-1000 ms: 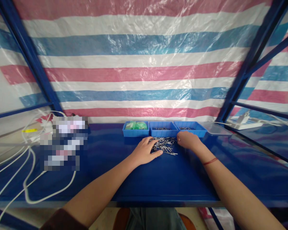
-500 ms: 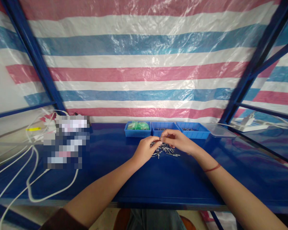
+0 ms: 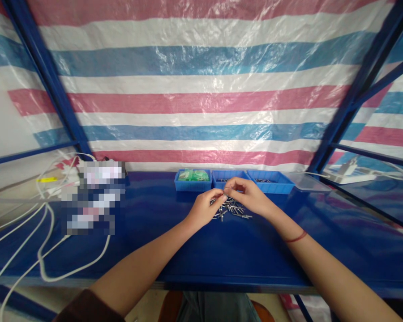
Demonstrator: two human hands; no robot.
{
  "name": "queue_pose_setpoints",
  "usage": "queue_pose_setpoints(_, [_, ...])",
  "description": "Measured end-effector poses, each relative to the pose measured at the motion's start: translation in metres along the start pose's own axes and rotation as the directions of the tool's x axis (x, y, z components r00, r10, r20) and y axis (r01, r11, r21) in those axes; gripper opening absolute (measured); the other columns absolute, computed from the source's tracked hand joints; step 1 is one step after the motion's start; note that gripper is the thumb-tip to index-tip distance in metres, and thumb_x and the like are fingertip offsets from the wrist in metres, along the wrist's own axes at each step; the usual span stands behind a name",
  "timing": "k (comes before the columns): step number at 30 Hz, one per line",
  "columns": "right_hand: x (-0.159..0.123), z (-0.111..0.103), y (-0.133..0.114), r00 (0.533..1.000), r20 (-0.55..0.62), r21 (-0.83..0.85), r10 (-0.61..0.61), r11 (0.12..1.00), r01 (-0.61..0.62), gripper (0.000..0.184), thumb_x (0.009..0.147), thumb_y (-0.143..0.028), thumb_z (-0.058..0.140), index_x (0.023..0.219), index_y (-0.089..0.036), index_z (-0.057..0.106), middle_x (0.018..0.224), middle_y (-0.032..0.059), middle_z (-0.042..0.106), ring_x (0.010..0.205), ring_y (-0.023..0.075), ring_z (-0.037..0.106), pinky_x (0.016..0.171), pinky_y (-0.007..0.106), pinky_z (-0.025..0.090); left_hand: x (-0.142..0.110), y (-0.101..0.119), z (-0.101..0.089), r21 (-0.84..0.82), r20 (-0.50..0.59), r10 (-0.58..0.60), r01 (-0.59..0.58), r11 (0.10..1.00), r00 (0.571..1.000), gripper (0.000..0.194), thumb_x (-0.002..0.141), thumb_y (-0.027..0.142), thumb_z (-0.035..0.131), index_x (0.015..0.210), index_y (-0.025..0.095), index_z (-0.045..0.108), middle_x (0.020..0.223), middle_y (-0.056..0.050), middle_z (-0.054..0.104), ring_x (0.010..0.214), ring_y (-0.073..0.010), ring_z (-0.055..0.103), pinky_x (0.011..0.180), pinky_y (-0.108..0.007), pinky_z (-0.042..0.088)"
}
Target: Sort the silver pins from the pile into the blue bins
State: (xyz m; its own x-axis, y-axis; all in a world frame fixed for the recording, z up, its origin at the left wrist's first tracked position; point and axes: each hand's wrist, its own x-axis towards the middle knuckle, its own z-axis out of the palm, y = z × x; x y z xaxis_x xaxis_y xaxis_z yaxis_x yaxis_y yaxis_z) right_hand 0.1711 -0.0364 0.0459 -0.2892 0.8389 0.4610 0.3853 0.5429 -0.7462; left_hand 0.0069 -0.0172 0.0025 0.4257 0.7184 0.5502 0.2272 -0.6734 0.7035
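Both hands meet over a loose pile of silvery metal pins that look like blind rivets (image 3: pixel 233 208) on the blue table (image 3: pixel 147 255). My left hand (image 3: pixel 205 207) is closed, thumb and forefinger pinched at the pile's upper left edge. My right hand (image 3: pixel 245 193) curls in from the right, its fingertips pinched close to the left fingertips. Whatever small piece sits between the fingers is too small to make out. Just behind the hands stand a middle blue bin (image 3: pixel 218 185) and a right blue bin (image 3: pixel 277 188), each with similar metal pieces inside.
A left blue bin (image 3: pixel 193 185) holds a green plastic packet (image 3: pixel 196 175). Behind the right bin lies a clear plastic lid (image 3: pixel 309 182). White cables (image 3: pixel 42 264) and a blurred-out patch (image 3: pixel 94 197) occupy the left side. A white power strip (image 3: pixel 351 174) is at far right.
My right hand has risen very slightly and its fingers have shifted a little. The left hand stays nearly in place, and the pile looks the same.
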Motion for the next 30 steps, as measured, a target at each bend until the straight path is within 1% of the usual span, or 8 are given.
queue_pose_setpoints(9, [-0.001,-0.009,0.006,0.999,0.036,-0.172,-0.002,0.985,0.008,0.012,0.078,-0.026,0.049,0.073,-0.016,0.055,0.071,0.0006,0.057,0.064,0.0120,0.050,0.060,0.025,0.041,0.001,-0.002,-0.002,0.126,-0.148,0.062,-0.043,0.991,0.987,0.016,0.084,0.027,0.051,0.094,0.018,0.059,0.087,-0.003,0.061,0.082,-0.0142,0.058,0.074,-0.026,0.046])
queue_pose_setpoints(13, [0.004,-0.028,0.028,0.988,-0.153,-0.304,-0.005,0.952,-0.043,0.015,0.077,-0.029,0.049,0.076,-0.016,0.058,0.079,0.0047,0.063,0.068,0.0152,0.055,0.064,0.028,0.043,0.002,-0.009,-0.002,0.172,-0.157,0.038,-0.010,0.985,0.987,0.031,0.082,0.029,0.053,0.111,0.019,0.052,0.089,-0.003,0.060,0.084,-0.0152,0.058,0.078,-0.029,0.046])
queue_pose_setpoints(18, [0.000,-0.065,0.055,0.839,-0.542,-0.529,0.041,0.760,-0.378,0.021,0.077,-0.029,0.047,0.081,-0.015,0.062,0.079,0.0084,0.064,0.067,0.0183,0.057,0.068,0.031,0.043,0.001,-0.009,-0.003,0.258,-0.072,0.071,-0.050,0.965,0.995,0.023,0.083,0.026,0.051,0.104,0.018,0.057,0.089,-0.005,0.060,0.088,-0.0173,0.057,0.083,-0.033,0.044])
queue_pose_setpoints(22, [-0.007,-0.079,0.061,0.786,-0.616,-0.653,0.048,0.526,-0.545,0.031,0.077,-0.027,0.045,0.098,-0.012,0.063,0.102,0.0161,0.058,0.078,0.0237,0.059,0.068,0.033,0.042,0.000,-0.010,-0.004,0.314,-0.022,0.078,-0.068,0.947,0.997,0.018,0.083,0.023,0.052,0.098,0.018,0.060,0.089,-0.005,0.062,0.089,-0.0183,0.056,0.083,-0.034,0.043])
queue_pose_setpoints(23, [-0.008,-0.080,0.060,0.793,-0.607,-0.676,0.048,0.494,-0.547,0.033,0.076,-0.026,0.045,0.102,-0.012,0.063,0.105,0.0169,0.057,0.080,0.0241,0.059,0.067,0.032,0.042,0.000,-0.011,-0.003,0.321,-0.016,0.076,-0.067,0.945,0.997,0.018,0.083,0.023,0.052,0.097,0.018,0.060,0.089,-0.005,0.062,0.089,-0.0184,0.056,0.083,-0.034,0.043])
queue_pose_setpoints(25, [-0.007,-0.079,0.056,0.870,-0.487,-0.726,0.084,0.514,-0.456,0.031,0.075,-0.022,0.045,0.098,-0.013,0.064,0.099,0.0148,0.060,0.079,0.0228,0.059,0.068,0.031,0.042,0.000,-0.012,-0.003,0.333,-0.010,0.070,-0.062,0.941,0.998,0.018,0.082,0.022,0.052,0.097,0.018,0.061,0.089,-0.005,0.062,0.088,-0.0184,0.056,0.083,-0.034,0.043])
queue_pose_setpoints(27, [-0.006,-0.075,0.050,0.965,-0.200,-0.726,0.170,0.635,-0.262,0.025,0.071,-0.017,0.046,0.085,-0.015,0.068,0.086,0.0093,0.065,0.075,0.0199,0.059,0.069,0.029,0.043,0.000,-0.013,-0.004,0.339,-0.007,0.067,-0.061,0.939,0.998,0.018,0.082,0.021,0.052,0.097,0.018,0.061,0.089,-0.005,0.062,0.088,-0.0183,0.057,0.082,-0.033,0.043])
queue_pose_setpoints(30, [-0.005,-0.065,0.044,0.942,0.226,-0.587,0.248,0.806,-0.071,0.023,0.064,-0.015,0.050,0.076,-0.018,0.070,0.080,0.0037,0.068,0.069,0.0170,0.059,0.066,0.027,0.044,0.001,-0.012,-0.004,0.340,-0.006,0.061,-0.055,0.939,0.998,0.018,0.082,0.020,0.052,0.097,0.019,0.061,0.089,-0.004,0.062,0.088,-0.0183,0.057,0.082,-0.033,0.043])
